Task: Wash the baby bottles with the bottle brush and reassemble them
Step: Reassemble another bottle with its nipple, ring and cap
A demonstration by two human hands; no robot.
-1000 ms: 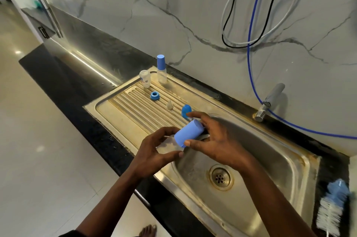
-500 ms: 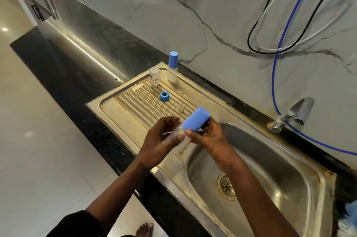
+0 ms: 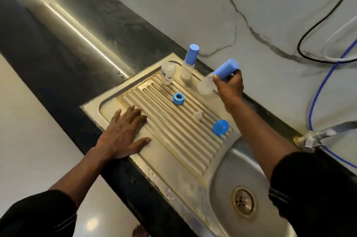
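Over the far rim of the drainboard [image 3: 173, 140], at about one o'clock in the view, the right hand [image 3: 230, 87] grips a small bottle [image 3: 205, 86]. Its fingers and thumb are curled round the place where the long blue cap [image 3: 226, 70] meets the clear body. The bottle is tilted, cap toward one o'clock and base toward seven. The left hand [image 3: 124, 134] is well apart, at eight o'clock from the right. It lies palm down on the near-left part of the drainboard, fingers straight and spread, holding nothing.

Between the hands, a blue ring [image 3: 178, 98] lies flat on the ribs at two o'clock from the left hand. At seven o'clock from the right hand rests a small pale teat [image 3: 198, 115]. At six o'clock a blue dome [image 3: 220, 127] sits at the edge of the ribs, just beside the basin [image 3: 222, 178].

Two more bottles stand upright near the back rim. A capped bottle [image 3: 189, 62] is at ten o'clock from the right hand, and an open bottle [image 3: 168, 72] with printing on its side is just left of it.

Farther out, the drain [image 3: 243, 202] lies at six o'clock and the tap [image 3: 313, 138] at four, with a blue hose [image 3: 318, 91] running up from it. A black counter [image 3: 58, 62] surrounds the steel, below a veined wall [image 3: 193, 4].
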